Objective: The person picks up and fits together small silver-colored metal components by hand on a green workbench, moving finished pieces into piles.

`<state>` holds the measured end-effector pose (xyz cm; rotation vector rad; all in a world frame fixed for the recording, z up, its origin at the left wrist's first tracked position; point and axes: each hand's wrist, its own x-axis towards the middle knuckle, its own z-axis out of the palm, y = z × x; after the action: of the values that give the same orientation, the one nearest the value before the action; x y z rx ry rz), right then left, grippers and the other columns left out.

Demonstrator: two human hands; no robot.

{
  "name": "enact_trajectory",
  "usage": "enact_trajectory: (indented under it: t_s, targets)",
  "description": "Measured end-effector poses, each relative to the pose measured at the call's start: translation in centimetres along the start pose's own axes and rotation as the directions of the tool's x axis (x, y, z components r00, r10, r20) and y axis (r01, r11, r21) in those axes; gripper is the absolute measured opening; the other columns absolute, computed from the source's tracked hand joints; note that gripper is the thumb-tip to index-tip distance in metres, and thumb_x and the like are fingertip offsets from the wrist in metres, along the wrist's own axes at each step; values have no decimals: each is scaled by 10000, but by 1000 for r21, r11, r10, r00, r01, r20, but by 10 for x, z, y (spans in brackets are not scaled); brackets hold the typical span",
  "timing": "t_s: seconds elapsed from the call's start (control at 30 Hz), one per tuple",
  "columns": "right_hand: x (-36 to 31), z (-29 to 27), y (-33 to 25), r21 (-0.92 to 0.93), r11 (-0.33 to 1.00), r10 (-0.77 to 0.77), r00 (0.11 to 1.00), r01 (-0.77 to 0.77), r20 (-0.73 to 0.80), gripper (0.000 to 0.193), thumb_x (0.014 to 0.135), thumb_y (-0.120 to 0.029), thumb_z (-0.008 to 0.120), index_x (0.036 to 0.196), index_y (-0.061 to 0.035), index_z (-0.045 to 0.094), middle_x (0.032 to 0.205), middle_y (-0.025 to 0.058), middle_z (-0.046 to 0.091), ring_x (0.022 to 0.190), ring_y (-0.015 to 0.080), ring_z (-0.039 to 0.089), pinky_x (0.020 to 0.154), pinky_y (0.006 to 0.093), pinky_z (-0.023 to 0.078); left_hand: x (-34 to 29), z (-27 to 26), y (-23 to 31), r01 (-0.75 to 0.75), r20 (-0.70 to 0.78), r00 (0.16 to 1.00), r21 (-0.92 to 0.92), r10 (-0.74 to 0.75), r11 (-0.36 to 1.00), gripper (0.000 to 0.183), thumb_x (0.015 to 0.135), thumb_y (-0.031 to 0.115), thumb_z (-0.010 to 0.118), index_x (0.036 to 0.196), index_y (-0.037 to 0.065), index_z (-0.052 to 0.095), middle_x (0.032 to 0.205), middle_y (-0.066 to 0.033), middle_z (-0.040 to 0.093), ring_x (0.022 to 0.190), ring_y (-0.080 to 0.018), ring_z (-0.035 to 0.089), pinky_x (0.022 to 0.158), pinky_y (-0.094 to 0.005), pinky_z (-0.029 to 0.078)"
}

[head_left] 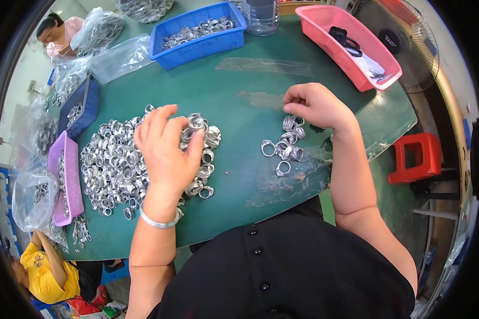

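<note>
A large heap of silver-coloured metal rings [112, 165] lies on the green tabletop to the left. My left hand [165, 143], with a bangle [160, 222] on its wrist, is over the heap's right side. Between its thumb and a finger it pinches a single ring [198, 122]. My right hand [319, 106] is above a small group of rings [287, 139] lying apart on the right. Its thumb and fingers are curled together, and whatever may be between them cannot be made out.
At the back stand a blue bin [197, 53] of rings and a pink basket [351, 58] holding a black object. A dark blue bin [80, 110], a lilac basket [72, 181] and plastic bags [34, 199] line the left. Two other people sit beyond. A red stool [418, 158] is right.
</note>
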<state>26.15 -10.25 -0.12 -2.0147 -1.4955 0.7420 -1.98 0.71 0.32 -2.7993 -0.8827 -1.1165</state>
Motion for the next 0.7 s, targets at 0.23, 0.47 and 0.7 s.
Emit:
enact_trajectory:
  t_s: [0.23,0.47,0.7]
  targets:
    - [-4,4,15,-203,904,-358,926,375,120,214,725,7,635,938,-10,649,876,112,637,842,259,616,741,342,496,1,-15,-12,54,262,958,226,-114,973,255,674,235,741,675,51,564,987,-89,600,1012,-283,526,953,-501,298]
    - [-3,4,6,-71,957,-274,958,280,87,149,764,-4,632,912,-6,623,824,99,621,757,231,596,708,311,480,5,-20,-6,91,290,941,270,-171,959,273,689,235,747,698,66,533,954,-87,600,949,-275,537,958,-515,292]
    - [0,26,-12,592,768,-383,916,242,122,152,911,-125,558,987,2,593,822,23,644,731,61,563,644,226,464,-1,2,18,-91,190,972,-225,135,970,395,690,123,748,1048,52,596,1032,-102,602,961,-294,537,896,-402,372]
